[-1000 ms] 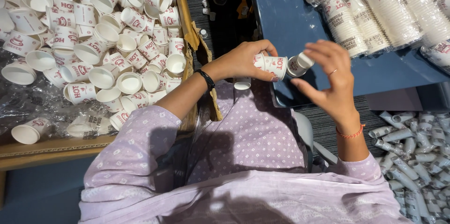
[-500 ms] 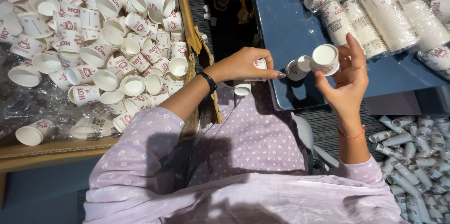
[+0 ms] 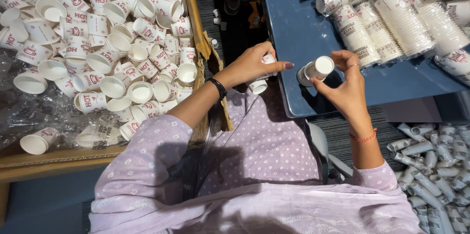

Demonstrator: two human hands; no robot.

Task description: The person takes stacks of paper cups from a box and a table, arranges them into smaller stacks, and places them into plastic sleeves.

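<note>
My left hand point(image 3: 252, 63) is closed around small white paper cups with red print point(image 3: 258, 84), held above my lap between the box and the table. My right hand point(image 3: 345, 87) grips a short nested stack of the same paper cups point(image 3: 316, 70), tipped sideways with its white base facing the camera, over the near edge of the blue table point(image 3: 303, 38). The two hands are a little apart.
A large cardboard box point(image 3: 196, 13) on my left is full of several loose paper cups point(image 3: 112, 43). Plastic-wrapped sleeves of stacked cups point(image 3: 387, 23) lie on the blue table. More wrapped sleeves point(image 3: 431, 165) lie on the floor at lower right.
The hands, joined at the cups a second ago, have separated. My right hand turned its cup stack so the base faces up, and my left hand drew back slightly with its cups.
</note>
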